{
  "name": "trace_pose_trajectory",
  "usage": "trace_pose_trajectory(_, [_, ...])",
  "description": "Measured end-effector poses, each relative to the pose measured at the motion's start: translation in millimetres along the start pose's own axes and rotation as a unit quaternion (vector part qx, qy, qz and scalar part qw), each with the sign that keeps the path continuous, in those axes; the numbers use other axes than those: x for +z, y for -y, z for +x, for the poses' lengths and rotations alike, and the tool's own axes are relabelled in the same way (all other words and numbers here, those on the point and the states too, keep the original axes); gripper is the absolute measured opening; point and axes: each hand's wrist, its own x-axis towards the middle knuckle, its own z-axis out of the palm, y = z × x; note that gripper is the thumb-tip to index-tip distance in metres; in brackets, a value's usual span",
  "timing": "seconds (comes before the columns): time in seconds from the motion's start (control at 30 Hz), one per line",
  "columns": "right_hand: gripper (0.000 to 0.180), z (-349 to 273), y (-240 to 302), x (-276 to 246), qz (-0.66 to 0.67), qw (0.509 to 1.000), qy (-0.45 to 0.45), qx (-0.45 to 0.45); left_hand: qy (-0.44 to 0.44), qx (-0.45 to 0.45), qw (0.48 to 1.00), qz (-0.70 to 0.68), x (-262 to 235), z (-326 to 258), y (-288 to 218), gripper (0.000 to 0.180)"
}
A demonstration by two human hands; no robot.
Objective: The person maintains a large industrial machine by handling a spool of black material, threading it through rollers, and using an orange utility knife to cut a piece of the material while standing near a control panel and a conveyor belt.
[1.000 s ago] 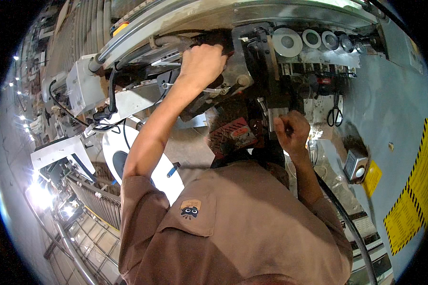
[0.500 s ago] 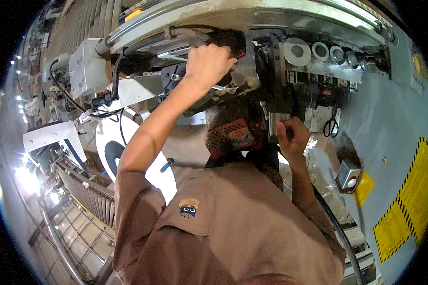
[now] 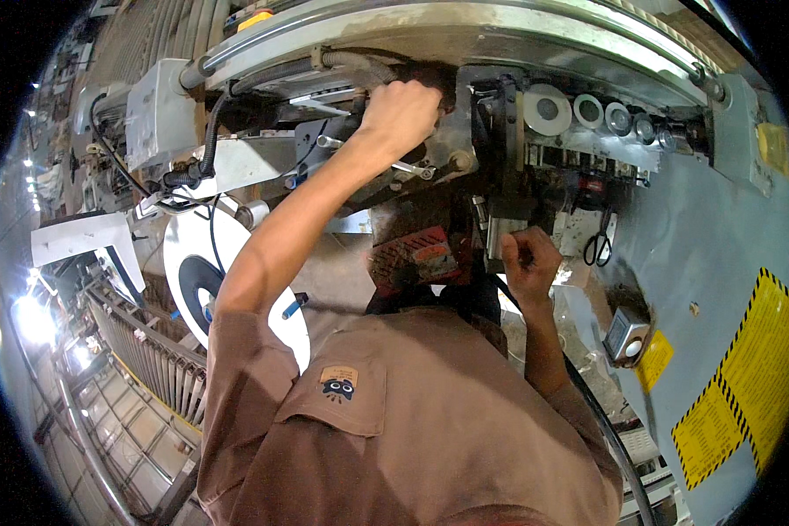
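Reaching up into a grimy machine, a person in a brown work shirt (image 3: 430, 421) sets the left hand (image 3: 401, 110) high in a dark recess under the curved metal rail (image 3: 465, 35), fingers curled together around something hidden behind them; what they grip cannot be told. Just below those fingers a slim metal wrench (image 3: 408, 167) juts from the mechanism. The right hand (image 3: 528, 259) sits lower, closed in a fist just under a dark metal bracket (image 3: 510, 215), its fingers folded tight; whether they clamp anything cannot be told. Beyond the right fingers, black-handled scissors (image 3: 598, 245) hang on the grey panel (image 3: 719, 245), and white rollers (image 3: 548, 107) line up above.
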Motion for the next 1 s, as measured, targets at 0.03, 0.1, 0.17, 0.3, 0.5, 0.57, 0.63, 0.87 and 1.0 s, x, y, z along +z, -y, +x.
trace_pose_trajectory(0.03, [0.028, -1, -2, 0, -0.003, 1.000, 0.000, -0.001, 0.000, -0.012, 1.000, -0.017, 1, -2, 0, 0.028])
trace_pose_trajectory(0.1, [0.028, -1, -2, -1, 0.013, 1.000, -0.007, 0.013, -0.018, -0.020, 0.999, -0.042, 1, -9, 0, 0.029])
trace_pose_trajectory(0.17, [0.028, -2, -3, 0, 0.021, 0.999, -0.014, 0.020, -0.030, -0.026, 0.998, -0.056, 3, -13, 2, 0.030])
trace_pose_trajectory(0.3, [0.028, 0, -6, 3, 0.021, 0.999, -0.013, 0.026, -0.069, -0.035, 0.994, -0.076, 3, -19, 5, 0.033])
trace_pose_trajectory(0.5, [0.025, 8, 2, 5, 0.027, 1.000, -0.017, -0.001, -0.084, -0.075, 0.990, -0.090, -9, -33, 5, 0.036])
trace_pose_trajectory(0.57, [0.023, 8, 2, 4, 0.021, 1.000, -0.014, 0.000, -0.072, -0.087, 0.991, -0.073, -15, -39, 5, 0.036])
trace_pose_trajectory(0.63, [0.022, 7, 2, 3, 0.014, 1.000, -0.010, -0.001, -0.042, -0.077, 0.996, -0.033, -25, -42, 6, 0.034])
trace_pose_trajectory(0.87, [0.022, 7, 6, 6, 0.009, 1.000, 0.005, 0.001, 0.030, -0.063, 0.996, 0.050, -28, -48, 9, 0.030])
trace_pose_trajectory(1.0, [0.022, 0, 2, 4, 0.024, 0.999, 0.009, 0.032, 0.021, -0.148, 0.989, 0.006, -79, -72, -1, 0.034])
